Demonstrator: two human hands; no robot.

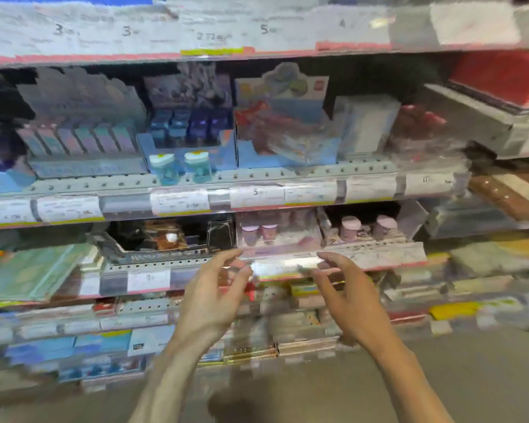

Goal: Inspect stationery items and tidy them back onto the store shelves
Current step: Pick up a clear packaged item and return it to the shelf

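Both hands are raised in front of the store shelves, with a small pale, blurred packet stretched between them at the level of the third shelf edge. The left hand has its fingers loosely curled, thumb and fingertips closing on the packet's left end; the right hand pinches the right end between thumb and forefinger, its other fingers relaxed. What the packet is cannot be made out through the motion blur. Just beyond it on the far side sits a pink display tray of small pink-capped bottles, with a black display box to its left. Two turquoise bottles stand on the shelf above.
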